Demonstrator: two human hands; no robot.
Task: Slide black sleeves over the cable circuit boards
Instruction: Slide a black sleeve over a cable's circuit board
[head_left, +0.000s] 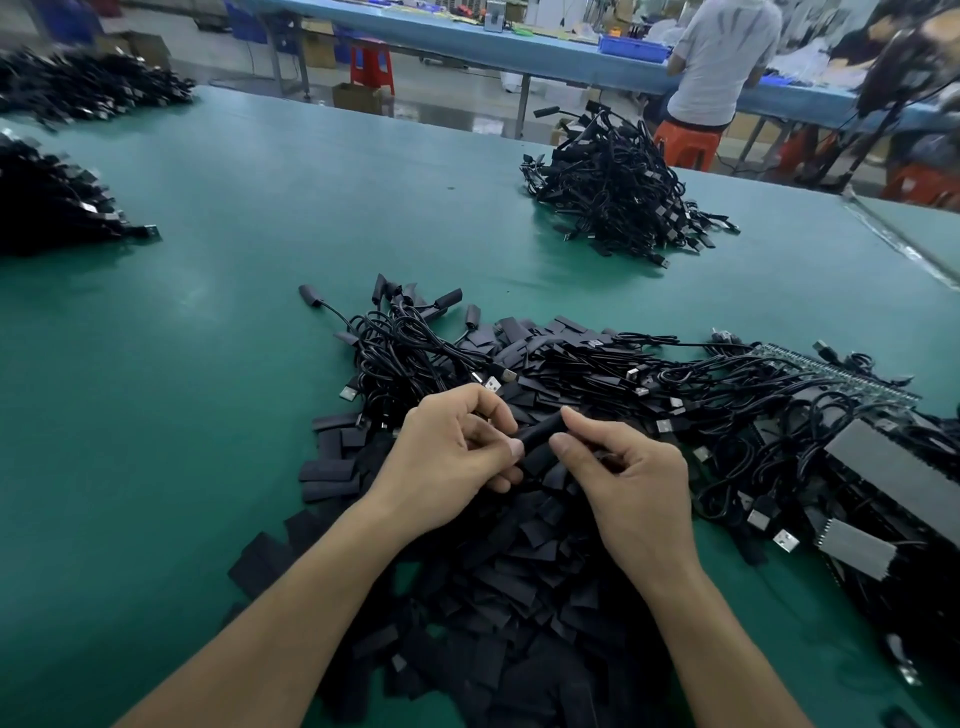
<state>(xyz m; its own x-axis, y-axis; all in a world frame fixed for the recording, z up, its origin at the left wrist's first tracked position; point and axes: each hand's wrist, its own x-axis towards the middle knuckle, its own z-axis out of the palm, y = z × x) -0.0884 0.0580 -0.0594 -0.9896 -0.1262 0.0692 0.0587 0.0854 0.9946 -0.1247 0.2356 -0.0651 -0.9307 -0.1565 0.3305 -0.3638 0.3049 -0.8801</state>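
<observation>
Left hand (457, 452) and right hand (623, 483) both pinch one black sleeve (540, 434), held just above the loose sleeve pile (493, 597). USB cables (571, 374) lie tangled behind it, with a circuit board panel (841, 371) to the right. Green table (260, 208); a cable heap (618, 192) sits farther out. At the back: blue bench (467, 41), red stool (371, 65), person in white shirt (722, 57).

Beyond the green table (311, 208), a person (722, 57) in white faces a blue bench (545, 52).
</observation>
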